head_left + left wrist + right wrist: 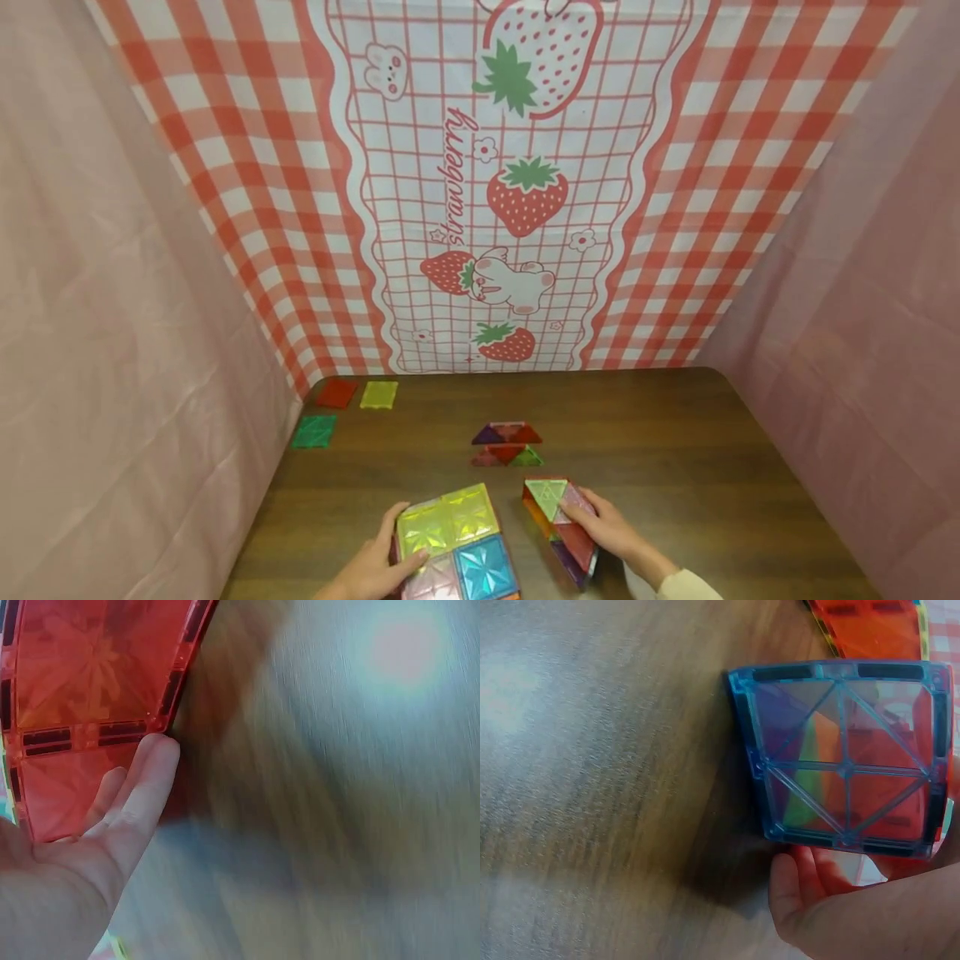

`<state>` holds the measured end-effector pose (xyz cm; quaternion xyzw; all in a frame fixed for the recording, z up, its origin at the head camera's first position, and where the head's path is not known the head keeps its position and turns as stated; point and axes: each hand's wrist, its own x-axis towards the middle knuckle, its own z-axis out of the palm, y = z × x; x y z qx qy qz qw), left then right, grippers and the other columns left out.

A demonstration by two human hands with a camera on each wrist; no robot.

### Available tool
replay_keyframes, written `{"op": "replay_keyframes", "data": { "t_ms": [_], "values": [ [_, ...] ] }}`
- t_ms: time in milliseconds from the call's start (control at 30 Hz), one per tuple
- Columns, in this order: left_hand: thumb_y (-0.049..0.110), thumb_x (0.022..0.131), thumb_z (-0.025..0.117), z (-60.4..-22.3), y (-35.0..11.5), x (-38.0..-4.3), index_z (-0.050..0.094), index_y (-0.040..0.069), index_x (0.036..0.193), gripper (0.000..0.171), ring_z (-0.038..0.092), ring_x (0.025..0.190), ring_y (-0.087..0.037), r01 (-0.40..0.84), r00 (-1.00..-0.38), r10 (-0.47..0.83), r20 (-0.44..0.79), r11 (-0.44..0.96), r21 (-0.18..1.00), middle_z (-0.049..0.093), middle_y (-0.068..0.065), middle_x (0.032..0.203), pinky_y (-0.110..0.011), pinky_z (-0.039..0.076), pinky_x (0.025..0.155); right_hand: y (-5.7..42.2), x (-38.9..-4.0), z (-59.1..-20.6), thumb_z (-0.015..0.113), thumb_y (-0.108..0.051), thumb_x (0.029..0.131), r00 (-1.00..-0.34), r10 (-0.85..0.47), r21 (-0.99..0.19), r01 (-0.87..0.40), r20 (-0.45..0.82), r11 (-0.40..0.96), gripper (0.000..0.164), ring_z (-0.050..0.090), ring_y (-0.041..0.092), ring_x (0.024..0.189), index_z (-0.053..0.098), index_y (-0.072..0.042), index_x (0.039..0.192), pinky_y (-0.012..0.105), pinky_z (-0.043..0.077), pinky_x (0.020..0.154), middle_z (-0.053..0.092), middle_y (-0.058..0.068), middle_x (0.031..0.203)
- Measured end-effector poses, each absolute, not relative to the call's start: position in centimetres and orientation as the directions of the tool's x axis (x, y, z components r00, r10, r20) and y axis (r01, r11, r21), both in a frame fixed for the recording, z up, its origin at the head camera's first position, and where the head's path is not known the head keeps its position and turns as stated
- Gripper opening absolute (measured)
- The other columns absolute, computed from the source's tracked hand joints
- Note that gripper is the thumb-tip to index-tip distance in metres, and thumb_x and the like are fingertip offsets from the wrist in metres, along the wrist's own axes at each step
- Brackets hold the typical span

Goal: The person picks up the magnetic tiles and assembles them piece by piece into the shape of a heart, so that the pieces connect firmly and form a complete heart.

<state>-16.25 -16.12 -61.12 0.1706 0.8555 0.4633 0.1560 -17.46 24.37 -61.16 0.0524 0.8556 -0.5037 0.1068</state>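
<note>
My left hand (pixel 375 567) grips the side of a box built of magnetic tiles (pixel 476 517). Yellow, pink and blue square tiles form its top. In the left wrist view, fingers (pixel 139 787) lie against the box's red side tiles (pixel 90 667). To the right, my right hand (pixel 611 529) holds a triangle-topped magnetic tile structure (pixel 577 542), thumb on top. Green, pink, red and purple show on it. A clear blue square tile (pixel 845 765) makes up one end, seen in the right wrist view. A gap separates the two builds.
Two small groups of joined triangle tiles, a rear one (pixel 508 432) and a front one (pixel 507 455), lie beyond the hands. At the far left of the wooden table (pixel 637 417) are a red tile (pixel 337 393), a yellow tile (pixel 379 395) and a green tile (pixel 314 432). Cloth hangs around.
</note>
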Motion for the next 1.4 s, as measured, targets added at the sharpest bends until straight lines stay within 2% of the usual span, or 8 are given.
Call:
{"op": "replay_keyframes", "data": {
  "t_ms": [100,233,433,667,867,1033,1200,1400],
  "values": [
    [0.039,0.096,0.068,-61.6,-14.7,-16.0,0.019,0.007,0.152,0.081,0.065,0.072,-0.009,0.109,-0.879,0.458,-0.135,0.468,0.877,0.070,-0.011,0.095,-0.026,0.052,0.063,24.4,-17.2,-61.5,0.062,-0.042,0.097,-0.976,-0.001,-0.857,0.191,-0.218,0.478,0.062,0.062,0.017,0.089,0.053,-0.001,0.143,0.034,0.050,0.078,0.069,0.012,0.112],
    [0.041,0.096,0.069,-61.9,-12.4,-15.7,0.015,0.008,0.154,0.086,0.067,0.074,-0.016,0.001,-0.870,0.451,-0.201,0.409,0.913,0.070,-0.010,0.095,-0.029,0.053,0.063,24.4,-16.9,-61.8,0.062,-0.043,0.097,-0.982,0.032,-0.856,0.176,-0.184,0.485,0.061,0.062,0.016,0.089,0.055,-0.002,0.141,0.033,0.051,0.078,0.070,0.012,0.112],
    [0.037,0.096,0.069,-61.9,-8.4,-15.3,0.015,0.009,0.151,0.082,0.066,0.070,-0.019,-0.064,-0.857,0.466,-0.220,0.328,0.943,0.065,-0.011,0.091,-0.028,0.052,0.060,24.8,-16.3,-61.8,0.060,-0.042,0.098,-0.985,0.071,-0.833,0.172,-0.159,0.526,0.059,0.065,0.026,0.107,0.058,0.000,0.139,0.042,0.052,0.090,0.070,0.017,0.120],
    [0.013,0.098,0.067,-61.9,-3.6,-15.0,0.010,0.010,0.150,0.077,0.070,0.079,-0.025,-0.290,-0.768,0.605,-0.211,-0.035,0.956,0.061,-0.018,0.098,-0.028,0.059,0.064,29.6,-16.7,-60.9,0.060,-0.045,0.098,-0.984,0.142,-0.759,0.172,-0.105,0.628,0.053,0.065,0.034,0.112,0.063,-0.004,0.132,0.047,0.053,0.091,0.069,0.021,0.123],
    [0.011,0.093,0.073,-62.1,2.7,-15.4,0.019,0.015,0.152,0.080,0.061,0.073,-0.016,-0.218,-0.804,0.571,-0.165,-0.024,0.976,0.056,-0.011,0.092,-0.023,0.056,0.061,34.4,-18.5,-59.5,0.055,-0.051,0.100,-0.983,0.178,-0.632,0.161,-0.036,0.758,0.062,0.062,0.044,0.116,0.058,0.001,0.135,0.056,0.050,0.094,0.064,0.029,0.127],
    [0.009,0.089,0.076,-62.4,8.1,-16.6,0.024,0.017,0.152,0.082,0.058,0.068,-0.012,-0.169,-0.849,0.509,-0.142,-0.008,0.986,0.058,-0.007,0.085,-0.020,0.053,0.057,35.7,-19.3,-58.5,0.049,-0.058,0.100,-0.975,0.215,-0.492,0.159,0.058,0.856,0.078,0.040,0.062,0.127,0.039,0.002,0.149,0.072,0.031,0.098,0.041,0.040,0.141],
    [0.015,0.090,0.077,-62.1,12.6,-17.7,0.023,0.016,0.153,0.083,0.057,0.058,-0.012,-0.165,-0.875,0.455,-0.169,0.049,0.985,0.061,-0.005,0.078,-0.022,0.050,0.055,34.7,-18.9,-58.7,0.040,-0.070,0.098,-0.978,0.208,-0.370,0.194,-0.002,0.908,0.089,0.015,0.068,0.138,0.030,-0.004,0.156,0.083,0.013,0.101,0.019,0.043,0.153],
    [0.018,0.089,0.077,-61.4,16.5,-19.4,0.029,0.020,0.149,0.077,0.061,0.063,-0.015,-0.205,-0.881,0.425,-0.208,0.053,0.977,0.062,-0.013,0.102,-0.031,0.057,0.059,35.3,-19.4,-59.3,0.040,-0.070,0.098,-0.973,0.231,-0.344,0.210,0.019,0.915,0.089,0.003,0.066,0.143,0.027,-0.006,0.158,0.083,-0.002,0.107,0.012,0.043,0.157]
  ]
}}
